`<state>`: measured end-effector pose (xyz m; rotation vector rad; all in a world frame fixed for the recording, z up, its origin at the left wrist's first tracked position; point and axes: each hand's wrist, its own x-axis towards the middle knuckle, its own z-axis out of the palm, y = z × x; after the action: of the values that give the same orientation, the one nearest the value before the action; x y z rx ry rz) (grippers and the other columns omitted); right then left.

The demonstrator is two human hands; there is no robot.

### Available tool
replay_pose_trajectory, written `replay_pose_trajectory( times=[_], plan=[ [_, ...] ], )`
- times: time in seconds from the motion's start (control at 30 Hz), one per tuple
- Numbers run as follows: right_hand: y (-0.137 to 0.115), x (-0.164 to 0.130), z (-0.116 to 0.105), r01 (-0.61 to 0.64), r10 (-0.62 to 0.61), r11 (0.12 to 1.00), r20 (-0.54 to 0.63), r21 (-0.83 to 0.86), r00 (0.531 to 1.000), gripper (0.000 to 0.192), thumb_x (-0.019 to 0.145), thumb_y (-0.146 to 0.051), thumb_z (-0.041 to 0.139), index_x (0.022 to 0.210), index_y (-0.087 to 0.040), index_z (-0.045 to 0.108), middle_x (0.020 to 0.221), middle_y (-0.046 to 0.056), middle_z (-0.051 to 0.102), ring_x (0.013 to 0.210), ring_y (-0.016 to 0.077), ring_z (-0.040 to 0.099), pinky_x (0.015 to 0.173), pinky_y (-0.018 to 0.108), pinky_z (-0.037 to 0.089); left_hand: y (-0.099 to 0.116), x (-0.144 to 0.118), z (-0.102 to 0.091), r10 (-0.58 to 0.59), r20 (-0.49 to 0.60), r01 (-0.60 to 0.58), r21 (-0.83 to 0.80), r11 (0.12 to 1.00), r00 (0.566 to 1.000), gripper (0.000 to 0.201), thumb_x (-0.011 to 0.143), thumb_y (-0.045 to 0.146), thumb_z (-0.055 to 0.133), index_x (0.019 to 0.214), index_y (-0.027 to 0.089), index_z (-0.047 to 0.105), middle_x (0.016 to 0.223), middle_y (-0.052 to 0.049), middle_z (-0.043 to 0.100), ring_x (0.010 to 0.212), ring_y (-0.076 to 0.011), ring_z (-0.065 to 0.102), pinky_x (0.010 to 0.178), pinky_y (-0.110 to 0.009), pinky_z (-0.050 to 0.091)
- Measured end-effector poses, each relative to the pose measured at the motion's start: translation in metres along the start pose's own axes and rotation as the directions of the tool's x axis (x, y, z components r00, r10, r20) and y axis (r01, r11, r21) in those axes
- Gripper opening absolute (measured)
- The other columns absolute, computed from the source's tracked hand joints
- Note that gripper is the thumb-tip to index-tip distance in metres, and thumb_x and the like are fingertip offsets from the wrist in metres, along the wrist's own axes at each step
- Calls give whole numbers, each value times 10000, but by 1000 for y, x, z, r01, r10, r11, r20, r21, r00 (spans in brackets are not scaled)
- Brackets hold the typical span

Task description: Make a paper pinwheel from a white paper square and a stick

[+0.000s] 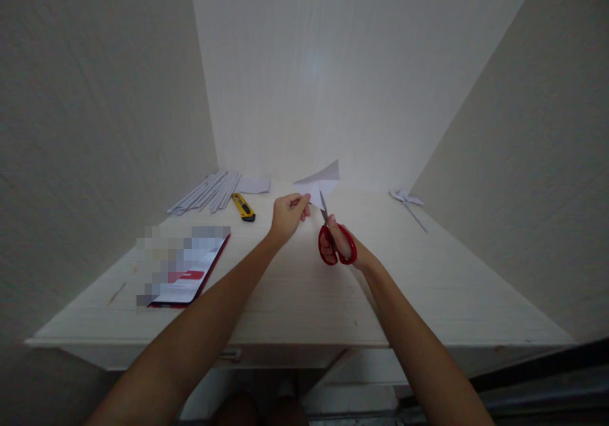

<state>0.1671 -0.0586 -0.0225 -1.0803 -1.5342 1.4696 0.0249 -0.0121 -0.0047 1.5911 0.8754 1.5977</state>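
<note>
A creased sheet of white paper [328,175] is held up over the middle of the desk, with one corner rising to the right. My left hand [289,213] pinches its near left edge between thumb and fingers. In my right hand [339,236] are red-handled scissors [349,251], with fingers and thumb through the loops. The blades point up and away, beside the paper's lower part. Whether they touch the paper I cannot tell.
Left of my hands lie a yellow box cutter [244,207], several folded paper strips [214,191], a flat paper piece [254,185] and a partly blurred tablet-like device [190,277]. A paper pinwheel [406,198] lies at right. Walls enclose the desk [304,312].
</note>
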Motion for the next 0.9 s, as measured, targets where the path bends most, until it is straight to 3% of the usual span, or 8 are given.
replay_pose_trajectory(
  times=[0.9],
  plan=[
    [1,1,-1,0,-1,999,-34,-37,999,606,734,-735,234,504,-187,353,375,-49,341,283,57,333,294,191,252,1,-1,1,-13,0,13,-22,1000,1000,343,775,326,531,491,136,508,426,25,488,365,-45,390,388,-186,287]
  ],
)
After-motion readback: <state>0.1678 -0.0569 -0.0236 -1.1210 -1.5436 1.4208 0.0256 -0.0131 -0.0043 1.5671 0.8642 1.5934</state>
